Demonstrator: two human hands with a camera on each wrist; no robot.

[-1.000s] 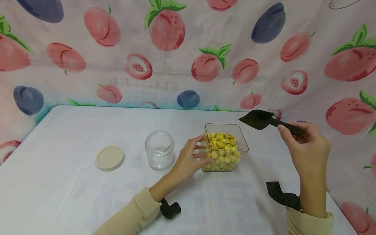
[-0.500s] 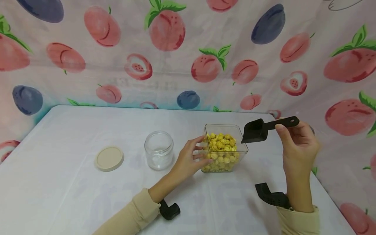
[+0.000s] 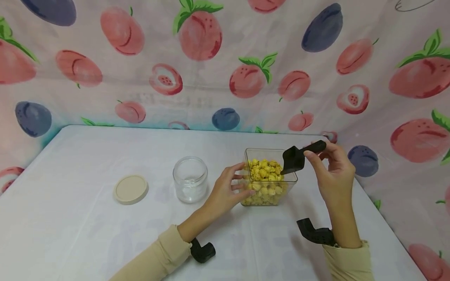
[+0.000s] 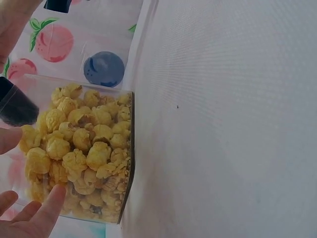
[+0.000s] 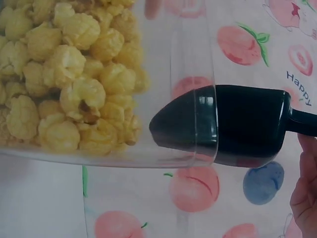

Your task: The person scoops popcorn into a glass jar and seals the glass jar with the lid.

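Observation:
A black scoop [image 3: 293, 159] is pinched by its handle in my right hand [image 3: 333, 168]. The blade of the scoop [image 5: 188, 126] tilts down, its tip inside the rim of the clear plastic container [image 3: 290, 180]. In the right wrist view a gap shows between that tip and the yellow popcorn [image 5: 74, 99], which fills the lower part of the container. My left hand [image 3: 226, 187] rests against the container's left side with spread, fairly straight fingers [image 4: 49, 208], the thumb towards the front face. Its palm is mostly hidden.
Left of the container stands a clear jar [image 3: 190, 179] without a lid. Farther left a cream round lid [image 3: 131, 189] lies flat on the white tabletop [image 3: 88, 226]. A fruit-printed cloth [image 3: 200, 89] hangs behind the table. Each wrist wears a black camera mount [image 3: 314, 233].
My right hand has moved left with the scoop and tipped its blade down, from beside the container to inside its rim. The left hand, container, jar and lid have stayed put.

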